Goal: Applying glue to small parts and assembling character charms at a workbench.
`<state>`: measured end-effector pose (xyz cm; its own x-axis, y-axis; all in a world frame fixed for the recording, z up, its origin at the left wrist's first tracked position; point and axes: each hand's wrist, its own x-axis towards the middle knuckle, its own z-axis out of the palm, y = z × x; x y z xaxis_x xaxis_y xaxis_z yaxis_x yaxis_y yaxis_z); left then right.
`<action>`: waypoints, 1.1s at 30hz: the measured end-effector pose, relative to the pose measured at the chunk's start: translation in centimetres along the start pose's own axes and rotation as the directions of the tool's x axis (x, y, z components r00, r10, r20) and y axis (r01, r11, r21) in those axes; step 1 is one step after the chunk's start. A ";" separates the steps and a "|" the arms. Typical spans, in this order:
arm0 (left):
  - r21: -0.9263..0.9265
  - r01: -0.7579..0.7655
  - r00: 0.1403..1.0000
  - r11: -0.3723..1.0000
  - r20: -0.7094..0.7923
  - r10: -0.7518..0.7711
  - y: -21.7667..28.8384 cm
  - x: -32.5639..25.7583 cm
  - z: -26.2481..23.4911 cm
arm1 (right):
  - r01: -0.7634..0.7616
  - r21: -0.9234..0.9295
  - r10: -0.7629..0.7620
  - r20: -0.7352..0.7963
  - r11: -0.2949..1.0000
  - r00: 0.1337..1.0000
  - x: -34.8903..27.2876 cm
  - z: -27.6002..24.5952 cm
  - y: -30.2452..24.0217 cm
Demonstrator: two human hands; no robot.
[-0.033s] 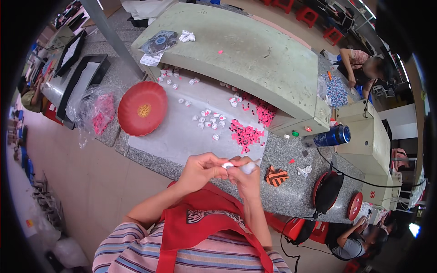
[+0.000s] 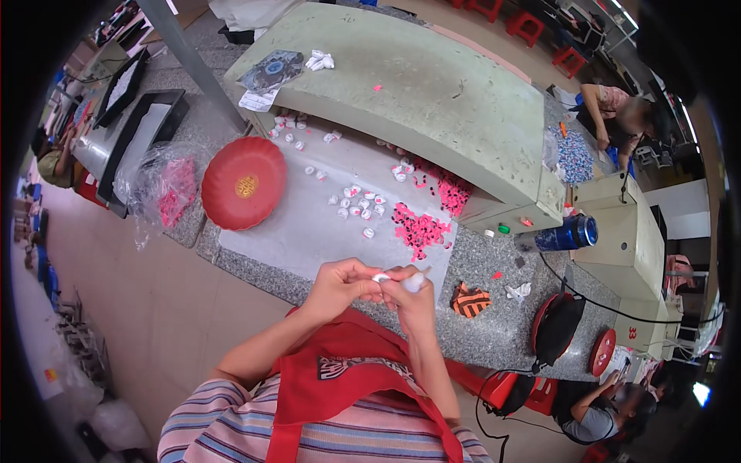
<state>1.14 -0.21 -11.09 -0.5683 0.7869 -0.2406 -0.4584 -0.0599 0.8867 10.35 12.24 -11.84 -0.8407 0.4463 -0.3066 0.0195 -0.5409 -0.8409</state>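
Note:
My left hand (image 2: 336, 291) pinches a small white rounded piece (image 2: 380, 278) between thumb and fingertips, in front of the bench's near edge. My right hand (image 2: 414, 309) meets it there, its thumb against the same piece. Tucked in the right hand is a small translucent white squeeze bottle (image 2: 413, 283) with a thin tip; the fingers hide part of it. On the white sheet (image 2: 285, 243) beyond lie several similar white pieces (image 2: 355, 202) with pink marks. Right of them is a heap of small pink and black pieces (image 2: 419, 230).
A red scalloped dish (image 2: 228, 204) and a plastic bag of pink pieces (image 2: 179, 185) lie left. A pale green metal housing (image 2: 401, 92) arches over the sheet. To the right are a blue can (image 2: 567, 233), an orange-black striped cloth (image 2: 470, 300) and a black cable (image 2: 587, 307). Co-workers sit farther right.
Both hands have shifted slightly left over the bench edge, still around the white piece. The whole view has moved very slightly. The pieces on the sheet stay in place.

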 end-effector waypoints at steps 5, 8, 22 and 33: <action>0.228 0.114 0.937 0.967 -0.349 -0.028 -5.5 3.1 -7.9 | -0.281 -0.232 0.215 -0.270 0.931 0.938 3.9 0.1 6.2; 0.624 0.049 0.712 0.780 -0.569 0.411 -2.8 6.3 -16.3 | -0.194 -0.248 0.107 -0.325 0.949 0.939 5.3 -1.7 5.5; 0.971 -0.120 0.875 0.208 0.005 0.485 -9.3 12.6 -12.2 | -0.059 -0.329 -0.070 -0.366 0.942 0.928 -0.1 -2.0 -0.8; -0.330 -0.020 0.959 0.944 0.261 0.111 7.9 0.5 2.0 | 0.318 -0.253 -0.355 -0.118 0.914 0.927 -6.9 3.1 -8.5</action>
<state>-1.39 0.93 -3.44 -0.4173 0.9083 -0.0289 -0.6470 -0.2746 0.7113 14.28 11.49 -1.22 -0.7224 0.6904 -0.0386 -0.1124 -0.1722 -0.9786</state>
